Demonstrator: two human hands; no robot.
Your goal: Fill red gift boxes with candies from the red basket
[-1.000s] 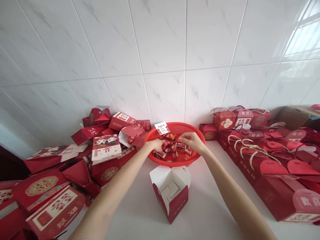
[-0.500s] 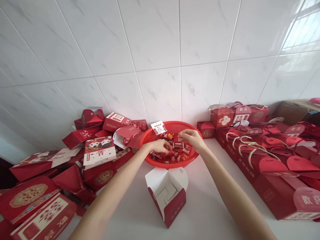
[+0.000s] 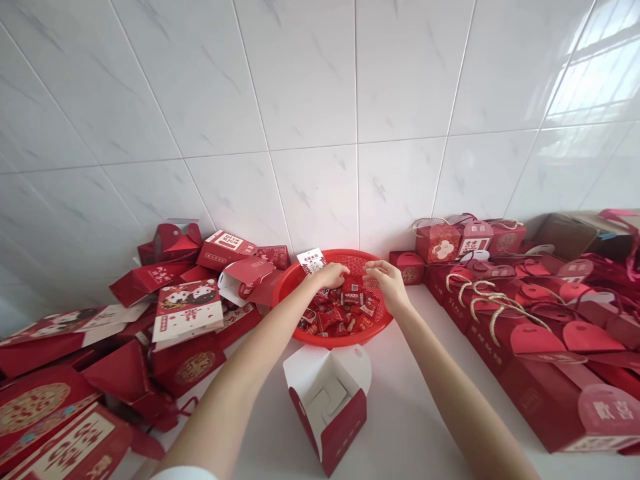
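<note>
1. Left hand [image 3: 332, 275]: shifted farther over the basket [image 3: 327, 342] since the earlier frame; fingers bent, grip hidden (cannot tell if pinching).
2. Box [image 3: 345, 427]: near side of basket, upright, mouth up, one corner pointing near.
3. Basket: long axis left-right; wrapped sweets [image 3: 330, 319] inside.
4. Right hand [image 3: 391, 285]: half open, fingers curved, by right rim.

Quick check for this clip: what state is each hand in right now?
Left hand: fingers curled over the red basket; whether it holds anything cannot be told.
Right hand: partly open, nothing visible in it.
</note>
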